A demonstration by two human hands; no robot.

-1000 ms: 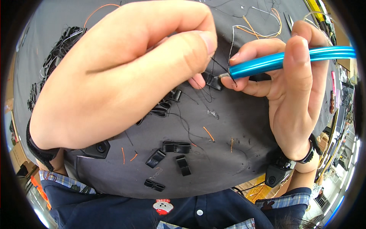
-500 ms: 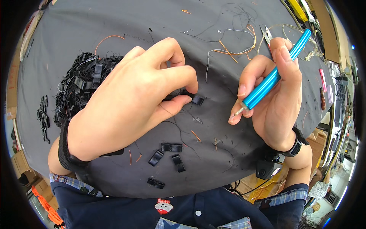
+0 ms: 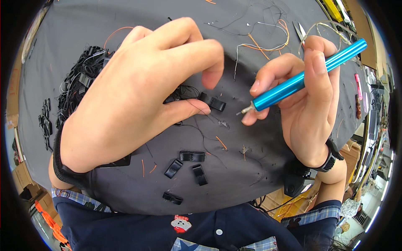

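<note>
My right hand (image 3: 307,90) is closed around a shiny blue pen-shaped tool (image 3: 299,81) with a thin metal tip; a clear cord seems to run near its back end. The tip points left toward a small black ribbon bow (image 3: 212,101) on the dark cloth, with a gap between them. My left hand (image 3: 146,85) hovers over the cloth, its thumb and index finger spread apart. The thumb tip is next to the bow, and thin black threads pass by it. Whether the curled rear fingers touch anything is hidden.
Several loose black bows (image 3: 192,156) lie nearer to me. A tangled heap of black bows and threads (image 3: 75,83) sits at left, partly behind my left hand. Scissors (image 3: 300,33), orange and white threads (image 3: 268,46) lie at the back right. Dark cloth (image 3: 234,180) covers the table.
My left thumb and index finger have parted, and the index finger has lifted off the bow. The blue tool has turned flatter, its tip now nearer the bow.
</note>
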